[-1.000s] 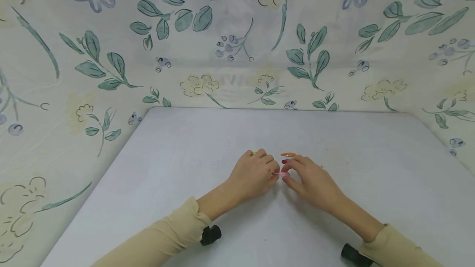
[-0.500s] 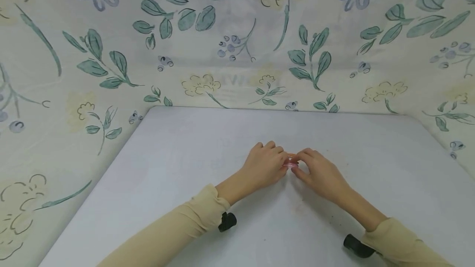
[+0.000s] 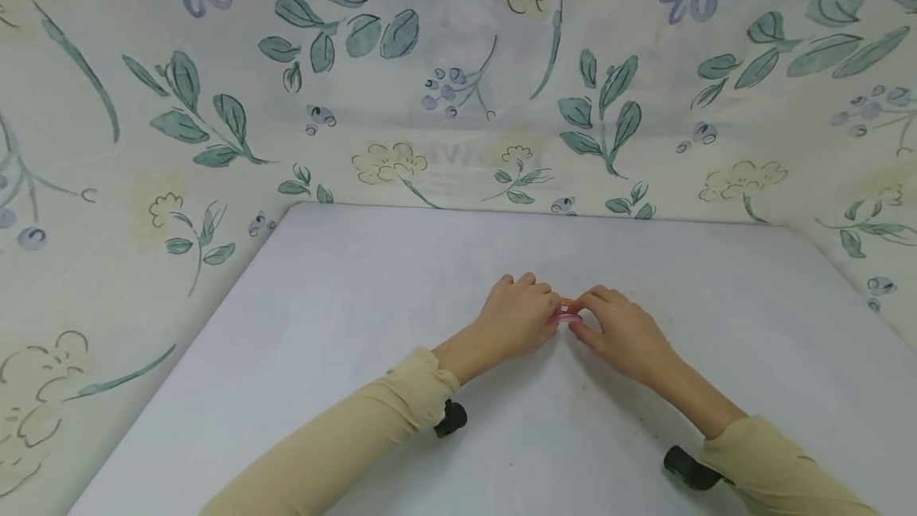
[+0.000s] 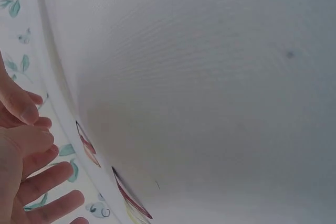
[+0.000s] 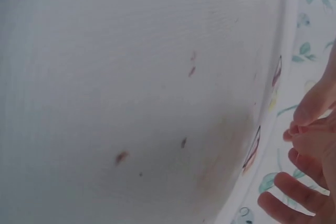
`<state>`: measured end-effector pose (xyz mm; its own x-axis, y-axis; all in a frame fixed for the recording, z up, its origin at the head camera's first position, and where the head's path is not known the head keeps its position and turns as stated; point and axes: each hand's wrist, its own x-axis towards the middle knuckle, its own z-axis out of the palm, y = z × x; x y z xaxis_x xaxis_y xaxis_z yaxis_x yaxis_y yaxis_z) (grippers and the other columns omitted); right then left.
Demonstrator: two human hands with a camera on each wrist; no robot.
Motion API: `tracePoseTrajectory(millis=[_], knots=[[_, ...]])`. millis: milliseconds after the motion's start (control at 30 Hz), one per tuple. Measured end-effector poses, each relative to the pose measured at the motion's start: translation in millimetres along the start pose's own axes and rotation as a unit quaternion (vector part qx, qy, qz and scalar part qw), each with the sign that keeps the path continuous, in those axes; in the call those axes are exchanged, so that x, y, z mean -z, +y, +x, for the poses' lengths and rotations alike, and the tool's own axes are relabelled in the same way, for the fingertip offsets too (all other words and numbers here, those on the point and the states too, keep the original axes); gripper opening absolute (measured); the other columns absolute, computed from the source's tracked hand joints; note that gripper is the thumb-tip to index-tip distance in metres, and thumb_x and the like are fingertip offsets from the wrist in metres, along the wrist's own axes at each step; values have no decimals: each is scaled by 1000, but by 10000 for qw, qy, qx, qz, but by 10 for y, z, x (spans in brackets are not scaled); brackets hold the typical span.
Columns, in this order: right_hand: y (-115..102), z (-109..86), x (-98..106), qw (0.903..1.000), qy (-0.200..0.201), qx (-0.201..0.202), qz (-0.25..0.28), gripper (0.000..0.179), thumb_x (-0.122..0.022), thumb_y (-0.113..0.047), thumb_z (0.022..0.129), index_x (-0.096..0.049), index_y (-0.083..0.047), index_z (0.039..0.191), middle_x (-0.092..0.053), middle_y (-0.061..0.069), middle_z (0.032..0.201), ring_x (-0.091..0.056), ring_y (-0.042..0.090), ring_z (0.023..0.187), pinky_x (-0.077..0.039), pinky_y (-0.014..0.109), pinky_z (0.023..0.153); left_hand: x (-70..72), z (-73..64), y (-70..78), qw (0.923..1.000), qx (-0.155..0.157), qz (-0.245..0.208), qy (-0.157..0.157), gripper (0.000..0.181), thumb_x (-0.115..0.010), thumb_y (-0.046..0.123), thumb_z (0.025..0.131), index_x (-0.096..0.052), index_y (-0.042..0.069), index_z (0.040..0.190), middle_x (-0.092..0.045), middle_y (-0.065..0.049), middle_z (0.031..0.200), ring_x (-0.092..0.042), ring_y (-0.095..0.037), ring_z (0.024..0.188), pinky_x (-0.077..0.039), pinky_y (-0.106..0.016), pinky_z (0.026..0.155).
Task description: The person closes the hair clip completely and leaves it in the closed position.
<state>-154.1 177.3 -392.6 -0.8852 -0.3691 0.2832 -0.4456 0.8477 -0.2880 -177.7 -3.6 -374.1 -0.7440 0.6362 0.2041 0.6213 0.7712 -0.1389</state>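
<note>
In the head view my left hand (image 3: 512, 314) and right hand (image 3: 626, 333) meet fingertip to fingertip near the middle of the table. Between them is a small pink hair clip (image 3: 569, 318), pinched from both sides; the fingers cover its ends. Just beyond it lies an orange hair clip (image 3: 566, 302), partly hidden by the hands. A bit of red shows close to the pink one. In the left wrist view, low clips (image 4: 88, 148) in red and orange lie on the table past the fingers. The right wrist view shows similar dark-red clips (image 5: 252, 150).
The white table (image 3: 358, 285) extends around the hands, with a floral cloth (image 3: 458, 134) standing behind and at its sides. A few small brown specks (image 5: 122, 157) mark the tabletop. Black wrist cameras (image 3: 691, 468) hang under the sleeves.
Both hands have shifted a little right and farther away, carrying the pink clip. It now sits close to the orange clip. The yellow clip seen behind the left hand is now hidden.
</note>
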Motion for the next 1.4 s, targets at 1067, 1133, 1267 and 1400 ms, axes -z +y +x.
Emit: tracePoseTrajectory(millis=[1067,1133,1267,1400], knots=[[100,63,-70,9974,-602,96,-382,11,-74,-20,88,-72,-11,94,-66,8,100,-64,29,94,-55,47,78,-88,104,88,9972,209,197,-694,19,-70,35,90,-76,21,102,-71,5,99,-59,-16,93,-49,-39,86],[108,65,-73,9970,-635,105,-426,10,-75,-18,87,-72,-12,93,-66,8,100,-64,29,93,-55,47,77,-90,96,83,9970,230,226,-701,17,-70,34,90,-76,22,100,-71,5,99,-59,-16,93,-49,-39,84],[110,71,-70,9963,-724,92,-445,10,-75,-15,85,-71,-12,94,-66,8,100,-63,29,93,-55,46,76,-98,81,70,9970,186,312,-688,14,-70,35,89,-76,24,95,-70,6,98,-59,-16,93,-48,-38,83],[101,70,-58,9958,-794,62,-461,10,-75,-15,85,-71,-12,94,-66,7,100,-63,28,93,-55,46,76,-97,66,61,9972,120,393,-623,14,-70,35,89,-76,24,94,-70,6,96,-59,-16,92,-48,-37,81]])
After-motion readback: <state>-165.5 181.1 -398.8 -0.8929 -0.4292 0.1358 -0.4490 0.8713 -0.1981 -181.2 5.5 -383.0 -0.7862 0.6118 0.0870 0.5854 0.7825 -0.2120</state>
